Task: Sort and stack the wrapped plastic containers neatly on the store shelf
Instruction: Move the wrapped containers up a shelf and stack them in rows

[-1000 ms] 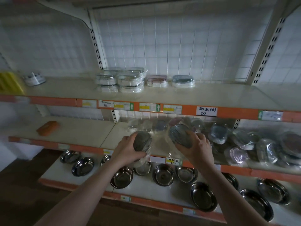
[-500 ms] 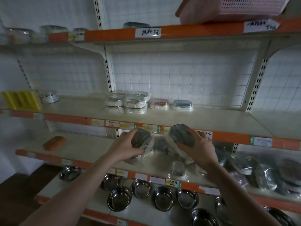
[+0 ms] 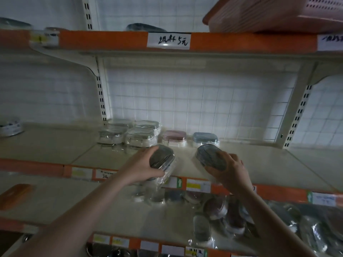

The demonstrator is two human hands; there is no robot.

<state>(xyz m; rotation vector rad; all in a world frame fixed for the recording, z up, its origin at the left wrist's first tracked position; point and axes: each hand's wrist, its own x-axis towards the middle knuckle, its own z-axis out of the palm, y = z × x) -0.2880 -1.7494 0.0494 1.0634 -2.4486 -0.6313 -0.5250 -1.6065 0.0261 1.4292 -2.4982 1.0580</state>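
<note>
My left hand (image 3: 140, 165) grips a wrapped grey-lidded container (image 3: 161, 158) over the front of the middle shelf (image 3: 259, 164). My right hand (image 3: 230, 169) holds a second wrapped grey-lidded container (image 3: 209, 156), tilted, a little to the right. Behind them on the shelf stand stacked clear wrapped containers (image 3: 128, 133), a pink-lidded container (image 3: 174, 138) and a blue-lidded container (image 3: 205, 139). More wrapped containers (image 3: 219, 216) lie loose on the shelf below.
An orange-edged upper shelf (image 3: 111, 40) hangs overhead with a pink basket (image 3: 278, 13) on it. A white round item (image 3: 11, 126) sits far left on the middle shelf. An orange box (image 3: 14, 195) lies on the lower shelf at left.
Both hands have risen from the lower shelf up to the middle shelf, each carrying its container. The view has tilted upward.
</note>
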